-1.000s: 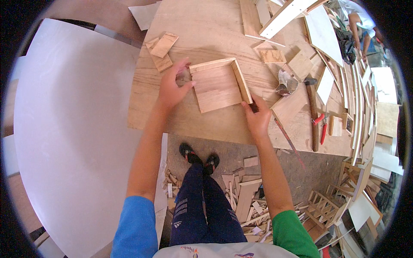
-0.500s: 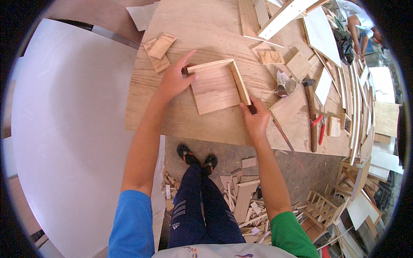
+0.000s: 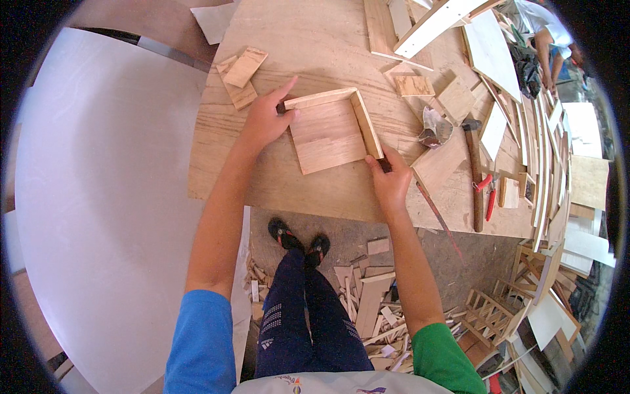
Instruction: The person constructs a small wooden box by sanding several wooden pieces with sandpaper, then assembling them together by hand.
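Note:
A partly built wooden box (image 3: 328, 134) lies on the plywood table in front of me, a square panel with one upright wall along its far side and another along its right side. My left hand (image 3: 266, 119) grips the left end of the far wall, its index finger stretched out away from me. At the near end of the right wall, my right hand (image 3: 392, 177) is closed around the wood with the thumb on the inner side. The left and near sides of the panel have no walls.
Two small wood blocks (image 3: 248, 65) lie beyond my left hand. To the right are wood offcuts (image 3: 456, 98), a torn pouch (image 3: 435, 128), a hammer (image 3: 474, 177) and red-handled pliers (image 3: 491, 200). Scrap wood (image 3: 377, 302) covers the floor. Another person (image 3: 548, 39) bends at the far right.

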A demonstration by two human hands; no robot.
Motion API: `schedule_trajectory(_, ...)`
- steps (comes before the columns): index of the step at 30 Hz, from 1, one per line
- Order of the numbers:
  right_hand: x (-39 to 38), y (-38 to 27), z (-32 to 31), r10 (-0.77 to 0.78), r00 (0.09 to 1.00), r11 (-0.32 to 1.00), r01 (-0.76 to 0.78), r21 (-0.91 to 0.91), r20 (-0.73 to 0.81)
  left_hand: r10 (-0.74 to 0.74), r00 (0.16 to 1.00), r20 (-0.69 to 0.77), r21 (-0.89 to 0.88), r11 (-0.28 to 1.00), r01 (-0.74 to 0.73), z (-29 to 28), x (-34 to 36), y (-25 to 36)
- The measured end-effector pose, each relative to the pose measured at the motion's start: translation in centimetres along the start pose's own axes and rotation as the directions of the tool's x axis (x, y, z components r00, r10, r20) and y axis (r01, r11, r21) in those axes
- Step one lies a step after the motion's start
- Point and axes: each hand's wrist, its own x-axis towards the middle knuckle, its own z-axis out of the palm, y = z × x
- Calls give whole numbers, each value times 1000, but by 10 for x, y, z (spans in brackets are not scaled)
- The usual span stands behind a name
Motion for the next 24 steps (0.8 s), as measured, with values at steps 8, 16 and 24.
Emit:
schedule_trajectory(8, 1, 2, 1, -29, 1000, 999, 29, 18, -9, 17, 1000, 4, -3, 1000, -17, 0, 2, -1)
schedule_trajectory(16, 1, 3, 1, -40, 999, 999, 41, 27, -12, 18, 1000, -22, 6, 1000, -17, 2, 2, -3)
schedule_trajectory(24, 1, -6, -1, -82, 996, 997, 82, -4, -28, 8, 999, -39, 47, 999, -6, 1, 1, 1)
